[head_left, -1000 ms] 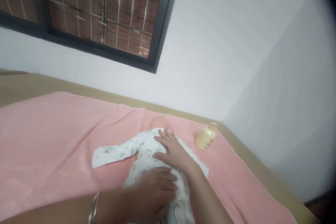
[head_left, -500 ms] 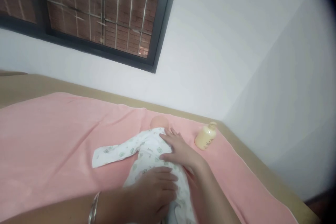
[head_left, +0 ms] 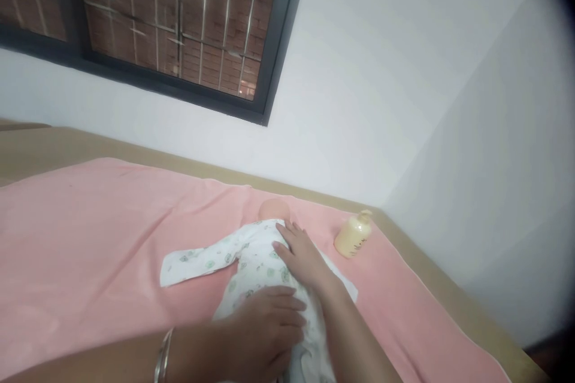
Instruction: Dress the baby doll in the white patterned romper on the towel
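On a pink sheet lies a baby-sized figure in a white long-sleeved baby outfit (head_left: pixel 263 263) with small green prints. Its smooth round head (head_left: pixel 274 209) points toward the wall; whether it is a doll cannot be made out. My left hand (head_left: pixel 272 329), a silver bangle on its wrist, rests on the lower torso with fingers extended. Higher up, my right hand (head_left: pixel 303 257) lies on the chest and shoulder, its fingers spread flat. One sleeve stretches out to the left; the other shows partly beyond my right forearm. The legs are mostly hidden.
A cream pump bottle (head_left: pixel 353 234) stands on the pink sheet (head_left: pixel 112 221) to the right of the head. Behind the tan bed edge (head_left: pixel 314 192) rises a white wall (head_left: pixel 350 102). A dark-framed window (head_left: pixel 269 72) with bars is at upper left.
My right hand has shifted slightly on the upper chest, its thumb moving up toward the fingers. The right sleeve now shows, spread out to the right. My left hand stays put.
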The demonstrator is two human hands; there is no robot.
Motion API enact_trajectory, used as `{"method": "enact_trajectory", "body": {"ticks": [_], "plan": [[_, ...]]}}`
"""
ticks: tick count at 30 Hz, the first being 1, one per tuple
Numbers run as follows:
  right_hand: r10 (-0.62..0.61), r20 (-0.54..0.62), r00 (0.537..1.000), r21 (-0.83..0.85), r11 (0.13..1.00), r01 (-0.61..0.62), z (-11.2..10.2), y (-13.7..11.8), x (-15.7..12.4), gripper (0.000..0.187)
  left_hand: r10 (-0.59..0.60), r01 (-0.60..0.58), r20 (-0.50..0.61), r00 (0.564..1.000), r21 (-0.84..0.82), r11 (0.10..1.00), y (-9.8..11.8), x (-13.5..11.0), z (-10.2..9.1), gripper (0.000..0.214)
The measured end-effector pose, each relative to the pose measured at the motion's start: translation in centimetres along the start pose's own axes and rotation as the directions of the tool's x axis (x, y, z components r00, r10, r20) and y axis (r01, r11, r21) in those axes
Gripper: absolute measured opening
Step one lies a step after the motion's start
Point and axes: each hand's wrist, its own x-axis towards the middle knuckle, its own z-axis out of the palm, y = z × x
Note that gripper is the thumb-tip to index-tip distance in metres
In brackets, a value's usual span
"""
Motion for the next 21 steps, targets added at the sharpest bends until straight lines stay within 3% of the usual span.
{"method": "enact_trajectory", "body": {"ticks": [3,6,8,10,11,13,15,16,17,19,21], "plan": [[0.009,0.027,1.000,0.034,0.999,-0.010,-0.3,0.6,0.0,0.054,-0.050,0.053,-0.098,0.994,0.030,0.998,0.3,0.1,-0.5,0.020],[0.015,0.008,1.000,0.035,0.999,-0.015,0.1,0.4,0.1,0.054,-0.244,0.264,-0.210,0.947,0.072,0.962,0.6,-0.2,-0.4,0.030],[0.012,-0.026,1.000,0.050,0.999,-0.010,0.7,0.1,0.3,0.052,-0.387,0.439,-0.293,0.874,0.137,0.888,0.5,-0.7,0.5,0.040],[0.016,-0.074,0.997,0.087,0.996,-0.009,1.5,-0.1,0.6,0.049,-0.457,0.597,-0.459,0.761,0.223,0.771,-0.2,-1.4,1.9,0.051],[0.028,-0.102,0.994,0.110,0.994,-0.016,1.9,-0.1,0.7,0.048,-0.508,0.672,-0.489,0.709,0.247,0.698,-0.7,-1.8,2.6,0.054],[0.066,-0.156,0.985,0.157,0.987,-0.042,2.6,-0.1,1.0,0.048,-0.544,0.709,-0.473,0.693,0.314,0.631,-2.1,-2.3,3.6,0.062],[0.140,-0.193,0.971,0.189,0.977,-0.103,3.2,-0.1,1.2,0.049,-0.606,0.719,-0.388,0.695,0.338,0.608,-3.5,-2.4,3.6,0.064],[0.194,-0.206,0.959,0.198,0.968,-0.153,3.4,-0.1,1.3,0.051,-0.657,0.737,-0.334,0.676,0.322,0.594,-4.2,-2.1,3.3,0.063],[0.247,-0.218,0.944,0.204,0.957,-0.204,3.6,-0.2,1.4,0.054,-0.723,0.772,-0.277,0.633,0.287,0.567,-4.7,-1.7,2.7,0.062],[0.311,-0.242,0.919,0.208,0.942,-0.264,3.8,-0.3,1.4,0.055,-0.846,0.859,-0.173,0.504,0.199,0.471,-5.3,-0.4,1.1,0.063],[0.310,-0.257,0.915,0.200,0.944,-0.264,3.8,-0.5,1.3,0.052,-0.912,0.917,-0.128,0.389,0.144,0.371,-5.7,1.2,-0.6,0.066]]}}
